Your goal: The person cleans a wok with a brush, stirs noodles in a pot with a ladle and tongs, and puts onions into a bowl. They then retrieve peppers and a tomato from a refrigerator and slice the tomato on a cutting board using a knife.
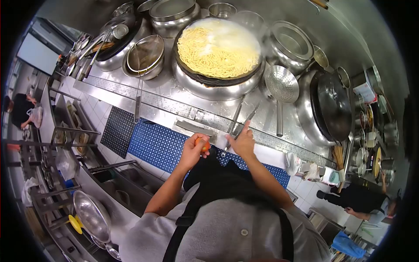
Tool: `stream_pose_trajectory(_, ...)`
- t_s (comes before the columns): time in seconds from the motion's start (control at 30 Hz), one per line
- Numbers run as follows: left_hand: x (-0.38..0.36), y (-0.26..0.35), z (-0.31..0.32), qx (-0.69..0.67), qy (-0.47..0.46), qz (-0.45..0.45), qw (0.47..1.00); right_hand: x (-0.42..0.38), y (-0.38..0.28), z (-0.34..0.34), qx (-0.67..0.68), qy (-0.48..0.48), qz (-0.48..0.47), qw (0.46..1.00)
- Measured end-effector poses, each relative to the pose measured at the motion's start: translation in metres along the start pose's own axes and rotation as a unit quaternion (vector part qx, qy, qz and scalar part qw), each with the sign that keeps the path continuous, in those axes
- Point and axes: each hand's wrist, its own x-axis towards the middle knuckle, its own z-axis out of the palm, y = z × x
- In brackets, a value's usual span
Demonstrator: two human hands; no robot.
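My left hand (193, 150) is closed around a small, rounded orange-red thing (202, 144), mostly hidden by the fingers; I cannot tell its kind. My right hand (242, 142) has its index finger stretched out and its thumb apart, right at a pair of metal tongs (235, 129). The tongs lie across the front edge of the steel counter, their arms spread and pointing away from me. Beyond both hands, a large wok (196, 78) sits on a round steel stand, filled with yellow noodles (214, 54) under rising steam.
A perforated skimmer (281, 83) lies right of the noodles, handle toward me. A wire strainer (146, 54) rests on a bowl to the left. A dark wok (334, 105) stands far right. Other people are at the far left (24, 111) and right (366, 203). Blue matting (157, 144) covers the floor.
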Motion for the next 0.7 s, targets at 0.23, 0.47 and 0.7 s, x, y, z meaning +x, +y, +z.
stream_pose_trajectory(0.23, -0.002, -0.010, 0.004, -0.018, 0.055, 0.003, 0.998, 0.019, 0.039, 0.006, 0.016, -0.036, 0.004, 0.999)
stream_pose_trajectory(0.47, -0.052, -0.028, 0.010, -0.037, 0.211, 0.001, 0.977, -0.041, 0.057, -0.181, 0.188, -0.002, -0.208, 0.960)
stream_pose_trajectory(0.7, -0.050, -0.082, -0.019, 0.050, 0.258, -0.028, 0.965, 0.101, -0.035, -0.301, -0.105, -0.062, -0.342, 0.932)
